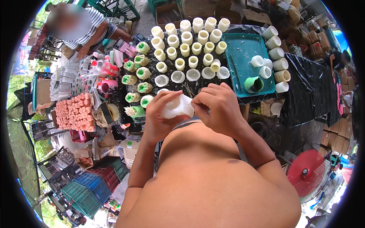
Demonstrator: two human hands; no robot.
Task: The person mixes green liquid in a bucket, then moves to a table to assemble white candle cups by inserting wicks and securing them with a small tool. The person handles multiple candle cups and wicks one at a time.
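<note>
My left hand (155, 117) is wrapped round a white, waxy-looking cup (178, 108) in front of my belly, at the table's near edge. My right hand (219, 108) is closed in a pinch beside the cup's right end; what its fingertips hold, if anything, is too small to make out. Thin pale sticks or wicks (189, 90) lie on the table just beyond my hands. Past them is a row of white translucent cups (178, 76), and behind these stand several rows of hollow cream-coloured cylinders (186, 37). Green-and-cream candle-like pieces (144, 73) stand left of the rows.
A teal tray (237, 41) at the right holds white cups and a green container (253, 84). Cream cylinders (281, 64) line its right side. Stacked orange pieces (75, 112) lie at the left, near a seated person (93, 30). A red fan (306, 170) stands at lower right.
</note>
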